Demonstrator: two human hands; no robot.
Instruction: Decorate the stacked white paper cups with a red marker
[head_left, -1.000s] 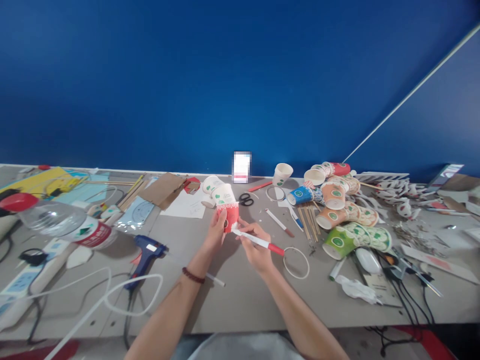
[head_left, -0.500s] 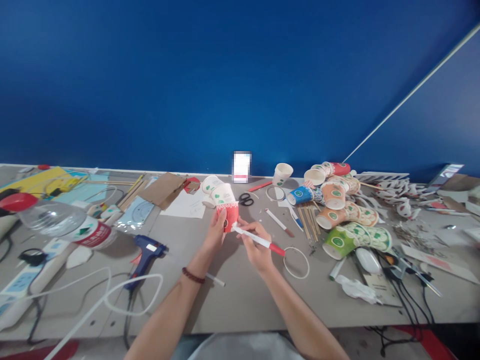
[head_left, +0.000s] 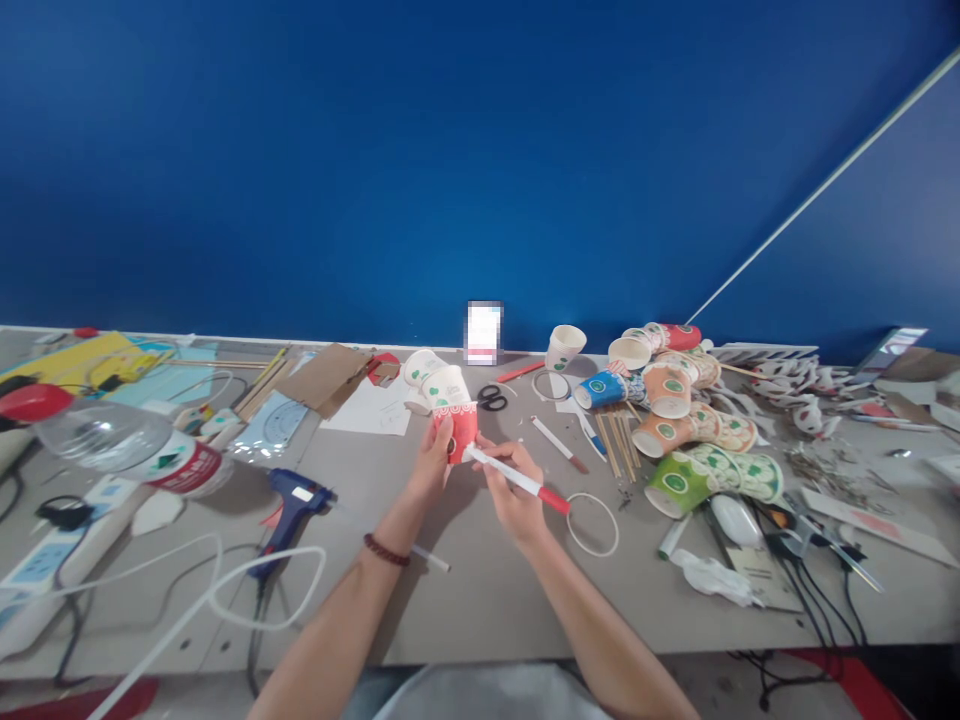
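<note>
A red paper cup point(head_left: 457, 428) is gripped by my left hand point(head_left: 432, 455), with fingers wrapped round its side. White paper cups point(head_left: 444, 388) with green leaf prints appear just beyond the red cup's rim; whether they are nested in it I cannot tell. My right hand point(head_left: 517, 490) is closed on a white marker point(head_left: 517, 476) with a red end. The marker's tip touches or nearly touches the lower part of the red cup. Black scissors point(head_left: 492, 397) lie just beyond my hands, and a white ring point(head_left: 592, 525) is right of my right hand.
On the left are a water bottle point(head_left: 135, 440), a blue glue gun point(head_left: 292, 510) and a power strip point(head_left: 52, 570) with loose cables. To the right lie stacked coloured cups point(head_left: 679, 485), wooden sticks point(head_left: 619, 445) and a capped marker point(head_left: 559, 444). A phone point(head_left: 484, 332) leans against the blue wall.
Hardly anything differs. Both hands keep their hold on the red cup and the marker, and the view has shifted very slightly.
</note>
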